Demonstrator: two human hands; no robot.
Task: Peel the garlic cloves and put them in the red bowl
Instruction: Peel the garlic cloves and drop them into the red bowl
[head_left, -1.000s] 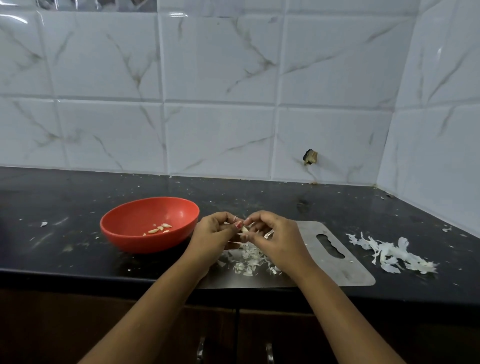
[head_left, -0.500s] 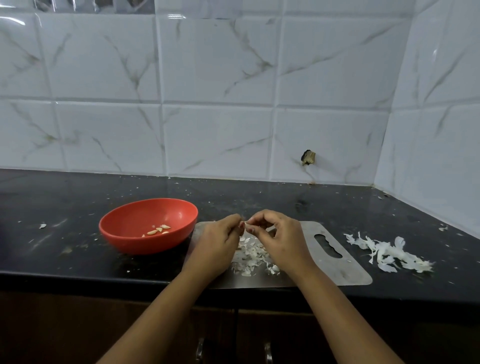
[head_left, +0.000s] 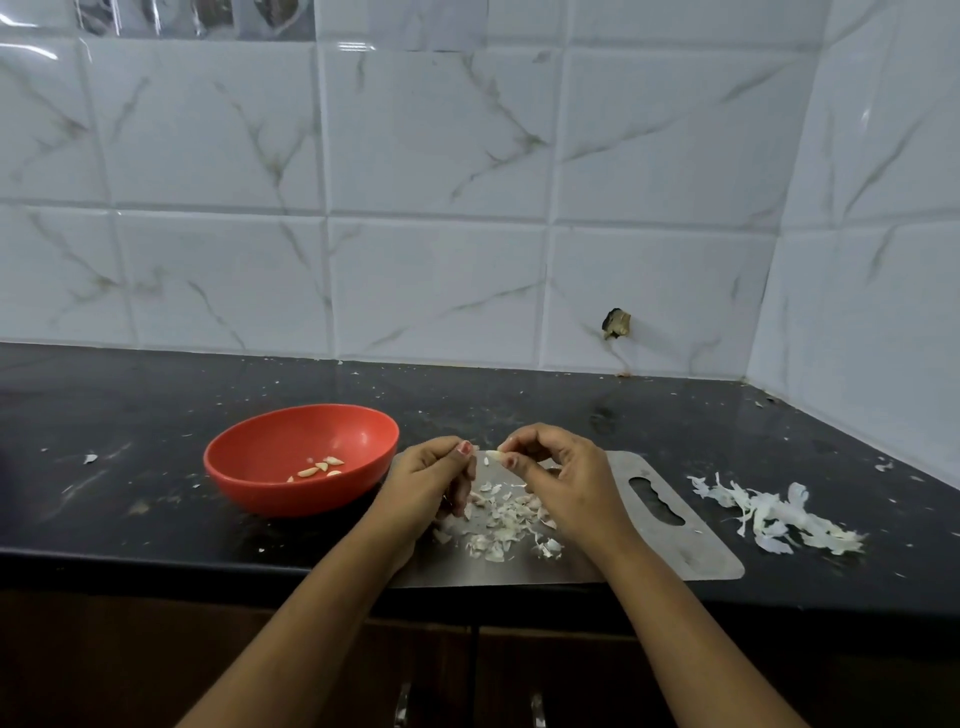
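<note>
Head view, looking down at a black counter (head_left: 519, 400) against a white marbled tile wall (head_left: 441, 208). Near the middle, lying flat on the counter, a steel cutting board (head_left: 691, 556) with a handle slot at its right end. Both hands raised just above the board's far left part, close together but not touching.

Fingers of the right hand (head_left: 563, 478) curled, thumb and forefinger pinching a small pale garlic clove (head_left: 494, 455), its free end pointing left toward the other hand. Fingers of the left hand (head_left: 426, 483) curled in, thumb laid against the forefinger; cannot tell whether holding anything.

Below and between the hands, scattered across the board, a litter of peel scraps (head_left: 506, 522). Just left of the left hand, sitting upright on the counter, the red bowl (head_left: 244, 447), its rim near the board's left edge. Inside, toward the near side of its bottom, a few peeled cloves (head_left: 318, 467).

Right of the board and apart from it, a loose heap of white papery skins (head_left: 779, 514). Far left on the counter, one stray scrap (head_left: 90, 458). On the wall above the board's right end, a dark chipped hole (head_left: 616, 323).
</note>
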